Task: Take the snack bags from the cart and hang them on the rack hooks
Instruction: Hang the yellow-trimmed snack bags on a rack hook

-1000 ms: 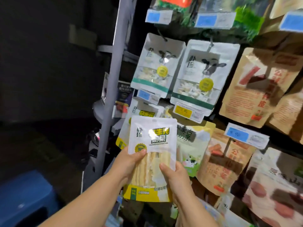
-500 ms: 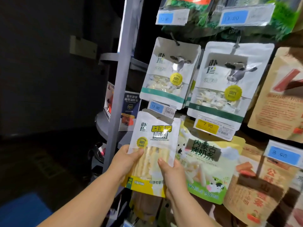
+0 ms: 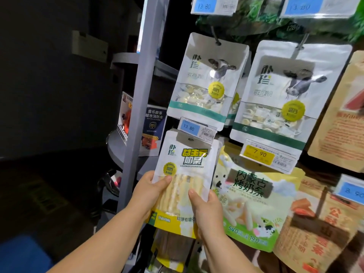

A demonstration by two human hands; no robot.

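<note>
Dark shop aisle, rack (image 3: 137, 115) w/ hung packs (image 3: 206, 81). Snack bag (image 3: 187, 160) upright, long axis vertical, pinched at both side edges: L hand (image 3: 149, 194), R hand (image 3: 208, 211), thumbs on front. Hang hole (image 3: 190, 139) at top, above both grips, just under price tag (image 3: 190, 127); hook hidden. L hand nearer hole.

- Bright light from above on the held bag (image 3: 185, 164); near-black across the left half.
- Glare spot on 1 cow-print bag (image 3: 204, 91).
- Hard tag shadow across the green-yellow bag (image 3: 256, 209).
- Smeared, soft detail along top and right edges, price tag (image 3: 351, 191) included.
</note>
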